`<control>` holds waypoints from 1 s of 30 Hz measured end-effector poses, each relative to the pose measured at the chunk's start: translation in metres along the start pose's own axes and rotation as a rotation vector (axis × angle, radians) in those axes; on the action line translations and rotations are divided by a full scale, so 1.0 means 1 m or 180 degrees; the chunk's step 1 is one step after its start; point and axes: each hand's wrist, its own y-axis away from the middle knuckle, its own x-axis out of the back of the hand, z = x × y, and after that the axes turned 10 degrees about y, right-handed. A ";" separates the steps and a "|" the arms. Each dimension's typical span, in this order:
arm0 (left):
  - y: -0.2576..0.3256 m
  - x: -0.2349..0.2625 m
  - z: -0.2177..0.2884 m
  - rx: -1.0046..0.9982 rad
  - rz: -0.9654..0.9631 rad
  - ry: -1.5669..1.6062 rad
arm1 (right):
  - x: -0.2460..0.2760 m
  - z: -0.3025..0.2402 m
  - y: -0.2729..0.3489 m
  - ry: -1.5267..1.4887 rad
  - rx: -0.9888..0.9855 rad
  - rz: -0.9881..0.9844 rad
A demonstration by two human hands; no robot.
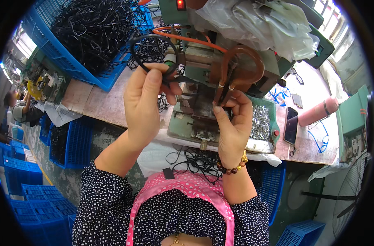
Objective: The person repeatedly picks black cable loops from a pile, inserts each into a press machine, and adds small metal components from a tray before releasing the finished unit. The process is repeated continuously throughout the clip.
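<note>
My left hand [142, 107] is raised left of a green bench machine [186, 125], its fingers closed round a looped black cord [133, 53]. Part of the cord runs right from those fingers toward the machine's dark metal block. My right hand [235, 127] is at that block, thumb and fingers pinched together just below the ends of a brown loop-shaped tube [258, 65]. What sits between the right fingertips is too small and dark to name. A beaded bracelet [230, 170] circles my right wrist.
A blue crate [64, 61] heaped with black cords stands far left. Small shiny metal pieces [259, 123] fill the machine's tray. Right of it lie a phone [291, 125] and a pink bottle [318, 111]. More cords [199, 162] hang at my lap. A fan [346, 197] stands right.
</note>
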 end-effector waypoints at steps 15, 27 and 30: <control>0.024 -0.024 -0.019 0.0208 -0.1040 -0.1122 | 0.050 -0.001 0.004 0.0568 0.0129 0.0419; 0.018 -0.023 -0.031 -0.1154 -0.1544 -0.1739 | 0.132 0.040 0.011 0.1487 -0.0443 0.1710; 0.017 -0.024 -0.032 -0.1334 -0.1639 -0.1816 | 0.142 0.048 0.021 0.2585 0.0274 0.0969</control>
